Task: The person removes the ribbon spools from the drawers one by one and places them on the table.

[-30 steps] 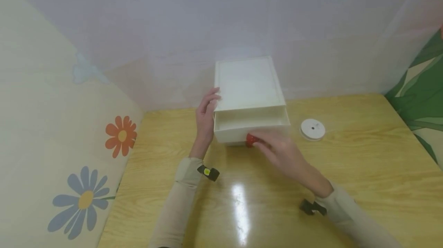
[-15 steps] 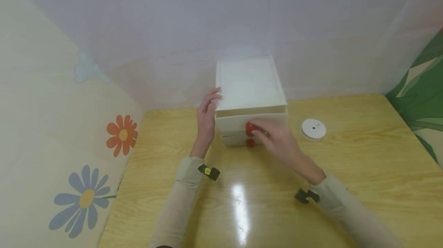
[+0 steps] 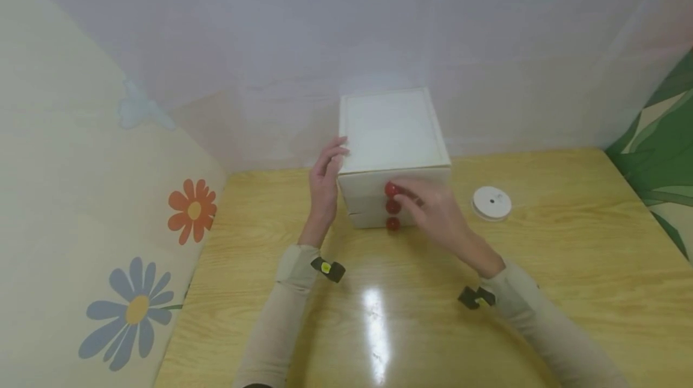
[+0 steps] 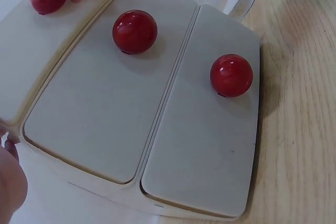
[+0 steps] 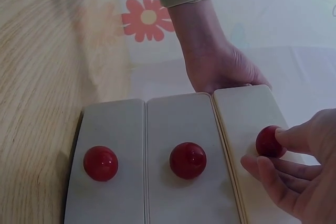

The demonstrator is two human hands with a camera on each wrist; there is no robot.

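A small white chest of drawers [image 3: 395,129] stands on the table, its three drawer fronts each bearing a round red knob. My right hand [image 3: 435,210] pinches the top drawer's knob [image 5: 270,141] between thumb and fingers. That drawer sits nearly flush with the chest. Below it, the middle knob [image 5: 188,160] and the bottom knob [image 5: 101,163] are untouched, on closed drawers. Against the chest's left side rests my left hand [image 3: 325,186], fingers extended and fingertips at the top edge. Only a bit of this hand shows at the left wrist view's edge.
To the right of the chest lies a white round spool-like disc [image 3: 491,203] on the wooden table [image 3: 260,292]. A pale cloth wall rises close behind the chest. A flower-printed wall [image 3: 70,153] borders the table on the left.
The top drawer has slid from well out to nearly closed, pushed back by my right hand at its knob. The lower knobs have come into sight. My left hand has stayed at the chest's side.
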